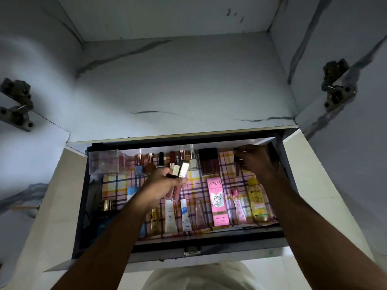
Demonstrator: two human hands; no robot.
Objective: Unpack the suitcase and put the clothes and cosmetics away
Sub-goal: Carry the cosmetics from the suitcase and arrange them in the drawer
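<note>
Reaching into the open drawer point(80, 206), both hands work above its plaid liner point(192, 185). The left hand point(161, 185) is curled round a bundle of lip gloss tubes point(178, 170), their metallic caps protruding beyond the fingers and their pink barrels below the palm. The right hand point(254, 158) sits at the far right corner, fingers bent and pinching a small dark tube point(237, 162) standing on the liner. Between the hands stand a row of nail polish bottles point(192, 162) and a dark box point(209, 161). Nearer the person than the right hand lie a pink Pond's BB cream carton point(217, 200) and a yellow bottle point(257, 201). Just beyond the left hand's outer side sits a clear plastic container point(105, 162).
</note>
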